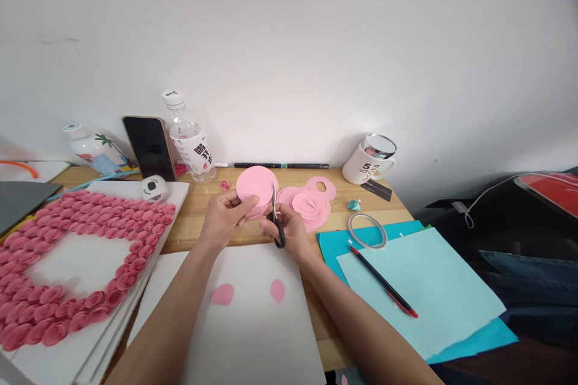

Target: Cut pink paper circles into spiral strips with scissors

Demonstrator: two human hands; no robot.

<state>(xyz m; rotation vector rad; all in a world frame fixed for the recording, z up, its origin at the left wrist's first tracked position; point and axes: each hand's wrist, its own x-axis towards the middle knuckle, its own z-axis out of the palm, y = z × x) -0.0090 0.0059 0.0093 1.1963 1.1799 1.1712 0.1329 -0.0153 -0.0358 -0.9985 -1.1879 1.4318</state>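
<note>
My left hand [228, 213] pinches a pink paper circle [256, 183] between thumb and fingers, with more pink paper just under it. Black-handled scissors [279, 233] are in my right hand [289, 230], their blades upright at the circle's right edge. Whether the blades are cutting into the paper I cannot tell. Right behind my right hand lie pink paper spirals and rings [310, 207] on the wooden table. Below my hands is a white board [253, 337], with two small pink paper scraps [223, 295] lying apart on it.
At left, a board bears rows of rolled pink paper flowers [94, 299]. Behind stand a phone [150, 147], a clear bottle [192, 144] and a white bottle [97, 150]. To the right are a mug [363, 163], a tape roll [367, 230], blue paper [433, 295] and a pen [382, 280].
</note>
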